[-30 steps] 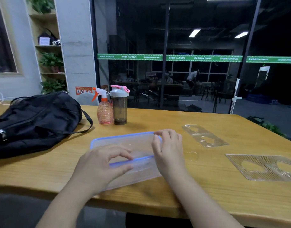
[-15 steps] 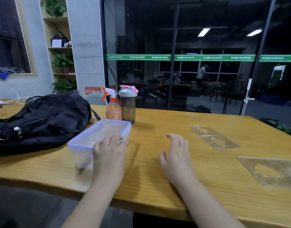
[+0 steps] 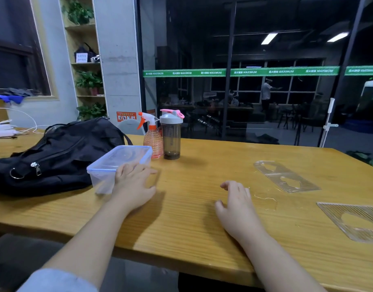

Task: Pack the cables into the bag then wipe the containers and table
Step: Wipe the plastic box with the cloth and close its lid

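Sliding left, the clear container (image 3: 120,163) has gone from in front of the person over toward the black bag (image 3: 54,157), and now sits right beside it on the worktop (image 3: 191,218). The left hand (image 3: 132,186) rests against its near right corner, fingers spread and fairly straight, pressing rather than gripping. The right hand (image 3: 237,205) lies relaxed on the wood, well apart, holding nothing. That tub looks empty, blue rim up, long axis running away toward the spray bottle (image 3: 152,140) and shaker cup (image 3: 171,135) just behind it. No cables showing, bag zipped, so wiping looks next — left hand is nearer. Two clear ribbed trays (image 3: 284,175) lie flat to the right.
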The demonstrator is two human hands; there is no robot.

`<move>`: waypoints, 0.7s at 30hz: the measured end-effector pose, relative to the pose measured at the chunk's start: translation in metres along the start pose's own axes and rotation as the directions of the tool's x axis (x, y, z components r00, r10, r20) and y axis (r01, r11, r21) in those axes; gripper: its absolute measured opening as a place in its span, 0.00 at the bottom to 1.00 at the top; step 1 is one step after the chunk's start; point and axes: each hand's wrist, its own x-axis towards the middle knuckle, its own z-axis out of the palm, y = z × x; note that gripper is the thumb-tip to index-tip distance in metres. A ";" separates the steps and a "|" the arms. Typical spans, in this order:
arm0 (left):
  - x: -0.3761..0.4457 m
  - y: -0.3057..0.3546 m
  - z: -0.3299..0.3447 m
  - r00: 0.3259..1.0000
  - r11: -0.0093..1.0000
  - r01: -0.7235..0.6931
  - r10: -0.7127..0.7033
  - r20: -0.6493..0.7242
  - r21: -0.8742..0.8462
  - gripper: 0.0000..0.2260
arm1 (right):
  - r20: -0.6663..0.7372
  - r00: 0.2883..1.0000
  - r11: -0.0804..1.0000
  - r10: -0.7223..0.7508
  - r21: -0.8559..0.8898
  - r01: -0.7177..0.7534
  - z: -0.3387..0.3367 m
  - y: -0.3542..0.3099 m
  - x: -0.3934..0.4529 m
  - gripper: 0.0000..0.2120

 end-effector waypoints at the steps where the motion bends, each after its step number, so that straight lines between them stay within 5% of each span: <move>1: 0.004 -0.004 0.000 1.000 1.000 0.011 -0.010 0.020 -0.010 0.20 | 0.002 1.000 1.000 0.005 0.004 -0.005 0.000 0.000 0.000 0.18; 6: 0.016 -0.009 0.003 0.991 0.992 0.105 -0.100 0.084 -0.064 0.19 | -0.001 1.000 1.000 0.011 0.003 -0.011 -0.001 0.000 -0.001 0.17; 10: 0.021 0.021 -0.003 0.968 0.929 0.234 -0.249 -0.018 -0.288 0.17 | -0.057 0.998 0.999 0.007 0.043 -0.005 -0.006 -0.001 0.000 0.16; 16: 0.015 0.086 -0.021 0.965 0.835 -0.155 0.015 -0.261 -0.527 0.12 | -0.472 0.871 0.940 -0.138 0.216 0.265 -0.034 -0.003 -0.011 0.07; 21: -0.012 0.154 -0.028 0.901 0.589 -0.402 0.117 -0.418 -0.701 0.10 | -0.535 0.839 0.909 -0.103 0.291 0.297 -0.055 0.025 -0.022 0.09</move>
